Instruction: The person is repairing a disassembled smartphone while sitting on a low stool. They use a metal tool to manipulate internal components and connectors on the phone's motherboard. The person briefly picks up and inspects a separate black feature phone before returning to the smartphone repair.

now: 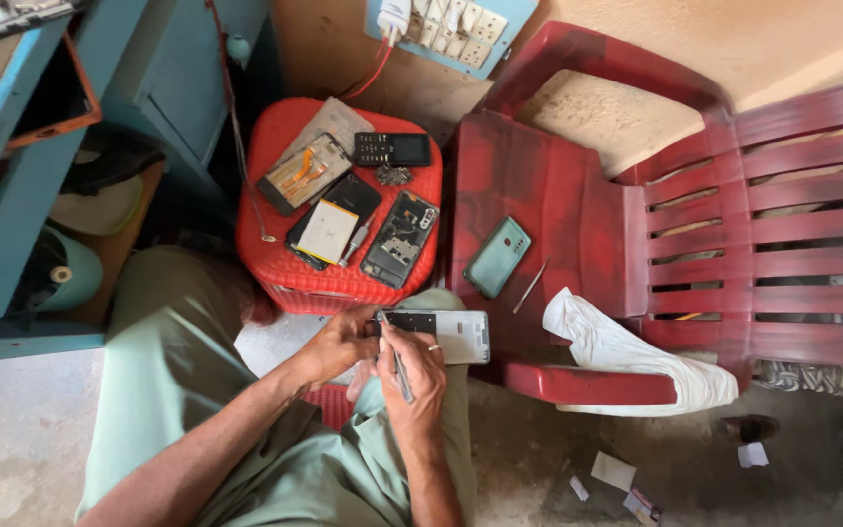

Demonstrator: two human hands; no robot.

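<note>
Both hands work over the lap: the left hand (339, 344) is closed around the end of a white phone frame (446, 335), holding it level above the knees, while the right hand (412, 376) pinches a thin metal tool (397, 363) whose tip touches the frame. Just beyond, a red stool (275, 263) carries several opened phones and a battery (328, 230). To the right, a red plastic chair (578, 205) holds a green phone (497, 257), a thin rod and a white cloth (626, 351).
</note>
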